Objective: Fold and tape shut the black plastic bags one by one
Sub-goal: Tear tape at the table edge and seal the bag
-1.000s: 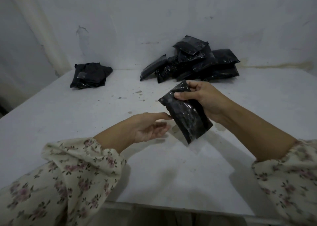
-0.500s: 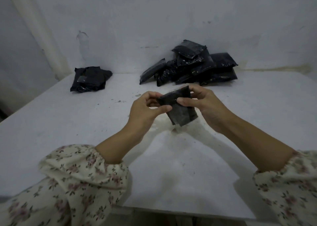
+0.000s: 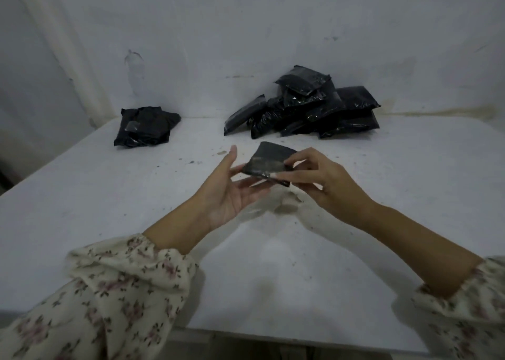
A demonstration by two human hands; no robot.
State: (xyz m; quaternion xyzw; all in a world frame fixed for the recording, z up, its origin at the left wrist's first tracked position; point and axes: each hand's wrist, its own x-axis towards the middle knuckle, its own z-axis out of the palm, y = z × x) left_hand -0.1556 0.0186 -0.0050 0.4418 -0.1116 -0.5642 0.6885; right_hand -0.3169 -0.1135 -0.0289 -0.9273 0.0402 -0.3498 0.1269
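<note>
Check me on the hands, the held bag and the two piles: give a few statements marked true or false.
1. The right hand pinches the bag. True.
2. The left hand is a fist. False: its fingers are straight, touching the bag's left edge.
3. The bag lies on the table. False: it is held above the table.
4. The larger pile is at the back right, by the wall. True.
5. The smaller pile is at the front edge. False: it is at the back left.
</note>
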